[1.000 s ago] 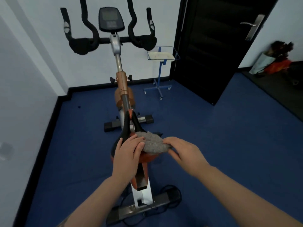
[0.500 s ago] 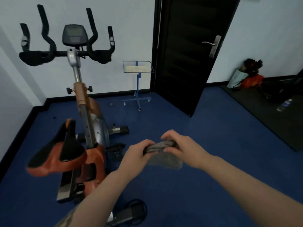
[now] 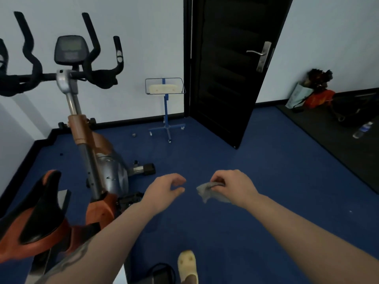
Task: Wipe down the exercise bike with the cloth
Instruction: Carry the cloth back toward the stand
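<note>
The left hand [image 3: 164, 190] has let go of the cloth [image 3: 211, 191] and hangs loosely curled, empty; right hand [image 3: 233, 186] alone pinches it, right of the exercise bike [image 3: 102, 167].

dim, bluish light | soft overall blur | wide-angle edge bending

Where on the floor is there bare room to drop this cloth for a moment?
Bare blue floor lies open ahead of your right hand, which grips the cloth, between the blue stand and the dark mat. Crowded left: the exercise bike and its pedal.
</note>
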{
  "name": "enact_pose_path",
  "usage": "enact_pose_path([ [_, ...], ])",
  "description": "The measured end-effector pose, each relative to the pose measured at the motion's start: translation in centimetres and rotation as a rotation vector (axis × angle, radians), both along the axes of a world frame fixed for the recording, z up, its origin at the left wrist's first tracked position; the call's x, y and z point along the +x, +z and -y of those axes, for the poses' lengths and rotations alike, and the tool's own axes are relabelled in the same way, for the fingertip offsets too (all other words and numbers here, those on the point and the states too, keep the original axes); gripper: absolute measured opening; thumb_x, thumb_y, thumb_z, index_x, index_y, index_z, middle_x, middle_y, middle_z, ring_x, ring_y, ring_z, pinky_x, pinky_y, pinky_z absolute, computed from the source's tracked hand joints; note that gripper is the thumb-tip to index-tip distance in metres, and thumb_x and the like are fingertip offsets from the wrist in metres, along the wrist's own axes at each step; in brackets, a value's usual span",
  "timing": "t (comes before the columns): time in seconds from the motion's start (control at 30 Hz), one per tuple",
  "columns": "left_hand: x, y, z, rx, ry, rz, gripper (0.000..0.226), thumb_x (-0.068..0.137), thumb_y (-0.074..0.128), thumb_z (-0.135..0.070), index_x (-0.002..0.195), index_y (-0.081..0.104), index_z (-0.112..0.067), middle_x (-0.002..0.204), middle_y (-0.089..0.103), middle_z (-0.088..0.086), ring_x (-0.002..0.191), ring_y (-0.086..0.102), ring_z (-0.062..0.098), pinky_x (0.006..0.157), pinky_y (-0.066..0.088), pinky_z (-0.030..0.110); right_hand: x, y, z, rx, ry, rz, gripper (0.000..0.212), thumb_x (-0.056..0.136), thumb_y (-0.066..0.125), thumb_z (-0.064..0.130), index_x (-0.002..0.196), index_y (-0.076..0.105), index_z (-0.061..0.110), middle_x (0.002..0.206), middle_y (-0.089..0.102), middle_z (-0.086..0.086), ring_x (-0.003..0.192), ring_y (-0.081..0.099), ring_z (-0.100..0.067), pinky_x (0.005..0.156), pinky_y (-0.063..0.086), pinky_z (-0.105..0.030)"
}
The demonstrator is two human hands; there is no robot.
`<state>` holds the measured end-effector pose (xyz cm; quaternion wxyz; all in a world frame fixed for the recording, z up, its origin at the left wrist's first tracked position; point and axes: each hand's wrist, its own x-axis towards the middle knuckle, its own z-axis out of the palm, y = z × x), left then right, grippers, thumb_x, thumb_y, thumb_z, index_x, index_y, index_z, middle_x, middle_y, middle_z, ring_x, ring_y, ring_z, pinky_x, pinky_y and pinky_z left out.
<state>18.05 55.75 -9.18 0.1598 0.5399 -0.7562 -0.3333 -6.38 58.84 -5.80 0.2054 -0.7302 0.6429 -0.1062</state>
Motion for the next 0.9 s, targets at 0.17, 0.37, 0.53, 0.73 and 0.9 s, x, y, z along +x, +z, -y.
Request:
enact_pose_path([
  [0.17,-4.1,-1.7,7.9,0.104,0.077,-0.076,0.019,0.093,0.065,-0.022,0.112,0.067,-0.025,0.112,0.066,-0.011,0.103,0.06,0.004,0.088,0.046,0.019,-2.3,-1.6,7.5,-0.009,-0.055,-0.077,0.011,0.092,0.058,0.027,0.093,0.063,0.037,0.092,0.066,0.018,0.086,0.06,-0.005,0.071,0.051,-0.026],
  [0.37,-5.8,-2.6,17.3,0.157,0.144,-0.069,0.013,0.094,0.063,-0.024,0.105,0.066,-0.029,0.109,0.066,-0.011,0.103,0.061,0.007,0.092,0.05,0.026,-5.1,-2.0,17.1,0.025,-0.063,-0.101,0.013,0.092,0.056,0.026,0.093,0.064,0.036,0.093,0.066,0.017,0.087,0.061,-0.005,0.071,0.053,-0.027],
  [0.53,-8.1,-1.9,23.9,0.141,0.163,-0.069,0.012,0.095,0.061,-0.024,0.102,0.066,-0.03,0.107,0.065,-0.013,0.099,0.061,0.005,0.09,0.051,0.026,-7.4,-1.4,24.0,0.024,-0.106,-0.044,0.009,0.093,0.059,0.031,0.096,0.065,0.036,0.094,0.066,0.019,0.089,0.061,-0.005,0.073,0.054,-0.03],
  [0.73,-11.4,-2.3,32.8,0.136,0.221,-0.108,0.014,0.096,0.059,-0.023,0.095,0.065,-0.036,0.106,0.066,-0.014,0.098,0.06,0.003,0.086,0.05,0.024,-10.7,-2.1,33.7,0.018,-0.107,0.123,0.007,0.09,0.065,0.041,0.093,0.067,0.036,0.089,0.066,0.019,0.086,0.06,-0.001,0.073,0.054,-0.03],
  [0.9,-13.8,-2.6,38.8,0.147,0.297,-0.084,0.014,0.098,0.057,-0.021,0.101,0.067,-0.03,0.108,0.067,-0.011,0.102,0.061,0.005,0.088,0.051,0.025,-13.2,-2.7,41.7,0.05,-0.047,0.188,0.003,0.088,0.068,0.037,0.089,0.067,0.034,0.085,0.066,0.017,0.084,0.06,0.0,0.074,0.056,-0.032],
])
